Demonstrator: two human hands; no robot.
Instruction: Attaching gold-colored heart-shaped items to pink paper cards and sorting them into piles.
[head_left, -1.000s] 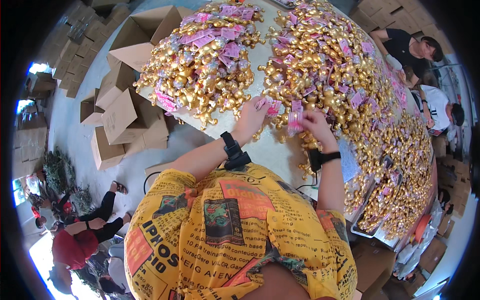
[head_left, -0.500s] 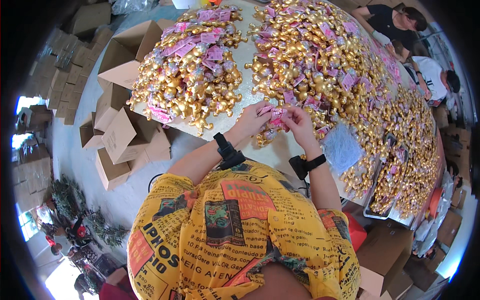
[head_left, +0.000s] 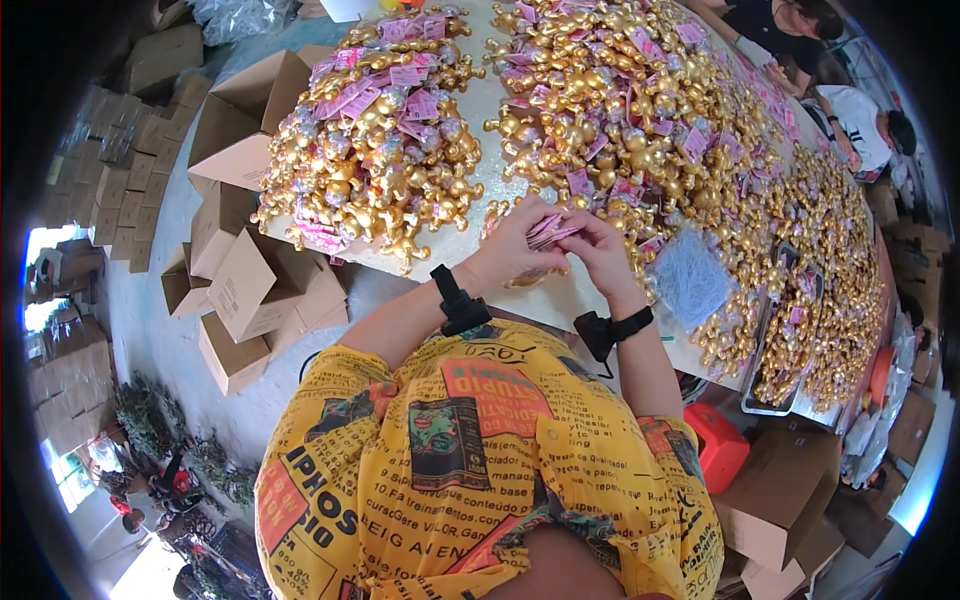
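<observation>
In front of my chest, at the table's near edge, both hands meet over a small bunch of pink printed tags point(head_left: 548, 232). My left hand point(head_left: 508, 248) is closed round one side of the tags. Fingers of my right hand point(head_left: 598, 252) pinch the other side. Under the hands a bit of gold point(head_left: 522, 282) shows, mostly covered. Small shiny gold figures with pink tags lie in a left heap point(head_left: 375, 150) and a larger right heap point(head_left: 600, 120). Beside my right wrist lies a bundle of thin clear plastic strands point(head_left: 690, 277).
Open cardboard boxes point(head_left: 255, 285) stand on the floor at left, and another box point(head_left: 780, 490) is at lower right near a red plastic object point(head_left: 715, 445). A metal-edged tray point(head_left: 765, 385) sits among the gold figures. Two people point(head_left: 865, 130) work at the far right.
The tags have turned from facing up flat to a more edge-on bunch between my fingers. My view has shifted slightly.
</observation>
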